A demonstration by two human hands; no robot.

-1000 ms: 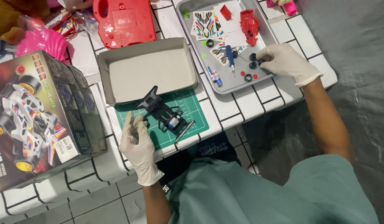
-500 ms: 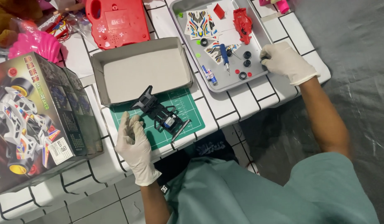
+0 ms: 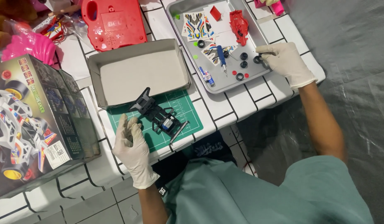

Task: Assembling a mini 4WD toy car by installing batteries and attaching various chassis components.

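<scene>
A black toy car chassis (image 3: 158,114) lies on a green cutting mat (image 3: 184,111). My left hand (image 3: 132,145), in a white glove, rests on the mat's left part just beside the chassis, fingers loosely curled with nothing in them. My right hand (image 3: 283,60), also gloved, reaches onto the grey metal tray (image 3: 181,25), its fingertips on a small black wheel (image 3: 257,59) at the tray's right edge. Other black wheels (image 3: 243,56), a red car body (image 3: 238,25), a blue screwdriver (image 3: 221,58) and sticker sheets (image 3: 196,25) lie on the tray.
An empty cardboard box lid (image 3: 140,74) sits behind the mat. A large toy car box (image 3: 32,124) stands at the left. A red plastic toy (image 3: 113,23) and a pink shell-shaped toy (image 3: 28,45) lie at the back. The white tiled table (image 3: 250,93) ends near my right wrist.
My right hand has shifted slightly right along the tray to the black wheel at its edge. The left hand and chassis stay in place on the mat.
</scene>
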